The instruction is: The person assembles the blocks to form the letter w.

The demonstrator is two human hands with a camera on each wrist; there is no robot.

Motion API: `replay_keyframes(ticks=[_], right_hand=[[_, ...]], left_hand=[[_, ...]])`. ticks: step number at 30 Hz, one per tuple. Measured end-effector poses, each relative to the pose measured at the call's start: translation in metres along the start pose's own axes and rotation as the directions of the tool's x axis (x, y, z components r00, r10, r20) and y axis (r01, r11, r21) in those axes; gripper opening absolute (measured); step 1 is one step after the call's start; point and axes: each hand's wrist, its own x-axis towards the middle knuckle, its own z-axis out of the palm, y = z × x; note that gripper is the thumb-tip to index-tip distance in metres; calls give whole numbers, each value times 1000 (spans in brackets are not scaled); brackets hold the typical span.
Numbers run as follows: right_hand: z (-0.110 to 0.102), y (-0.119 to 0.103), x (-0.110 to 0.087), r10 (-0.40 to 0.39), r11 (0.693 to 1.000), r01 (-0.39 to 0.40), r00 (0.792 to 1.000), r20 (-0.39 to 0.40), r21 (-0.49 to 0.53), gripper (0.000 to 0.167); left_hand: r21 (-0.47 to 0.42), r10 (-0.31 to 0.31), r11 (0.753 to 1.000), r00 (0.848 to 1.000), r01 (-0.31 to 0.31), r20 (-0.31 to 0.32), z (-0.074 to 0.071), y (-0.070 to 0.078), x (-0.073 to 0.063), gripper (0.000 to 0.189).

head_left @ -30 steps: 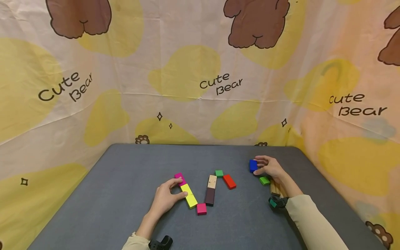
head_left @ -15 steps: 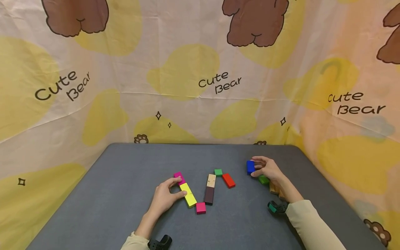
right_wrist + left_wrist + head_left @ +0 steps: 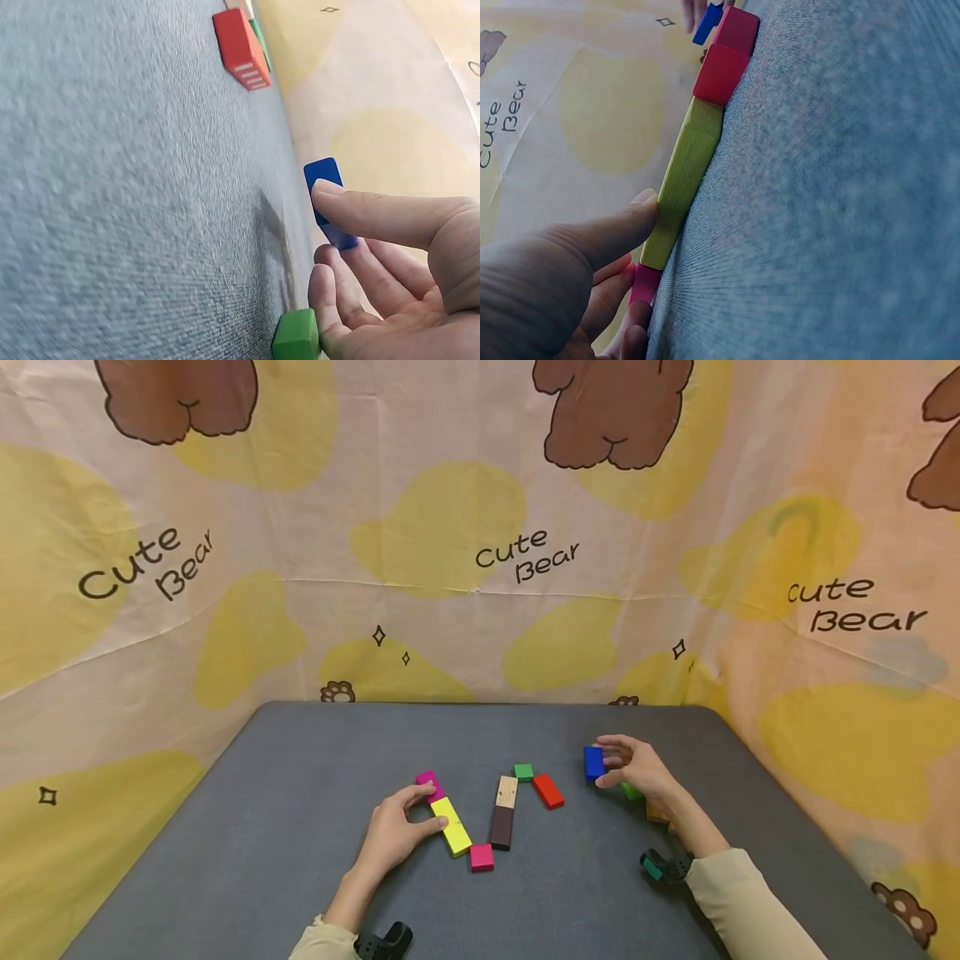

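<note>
In the head view my left hand [image 3: 393, 831] rests beside a yellow block [image 3: 451, 828], thumb against its side, with fingertips touching a magenta block [image 3: 430, 786] at its far end. A pinkish-red block [image 3: 482, 857] lies at the yellow block's near end. My right hand [image 3: 641, 770] pinches a blue block [image 3: 594, 763] between thumb and fingers. In the right wrist view the blue block [image 3: 325, 187] is raised off the table, above its shadow. A dark brown block [image 3: 502, 828], a pale wood block [image 3: 507, 792], a green block [image 3: 523, 772] and a red block [image 3: 548, 792] continue the zigzag line.
Under the right hand lie another green block [image 3: 296, 335] and wood-coloured blocks [image 3: 657, 812], partly hidden by hand and wrist. Everything lies on a grey cloth-covered table [image 3: 300, 777]. A patterned bear curtain [image 3: 420, 527] hangs behind it.
My right hand has carried the blue block a little to the left, toward the red block. The left hand stays in place at the yellow and magenta blocks.
</note>
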Motion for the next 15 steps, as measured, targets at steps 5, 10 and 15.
replay_keyframes(ticks=[5,10,15], right_hand=[[4,-1,-7,4,1000,-4,1000,6,-5,79],[8,-4,-16,1,1000,-1,1000,15,21,79],[12,-6,-26,-3,999,2,1000,26,35,78]], left_hand=[[14,-4,1000,1000,4,7,0,0,0,52],[23,-7,1000,1000,7,8,0,-1,0,53],[27,-5,1000,1000,4,7,0,0,0,52]])
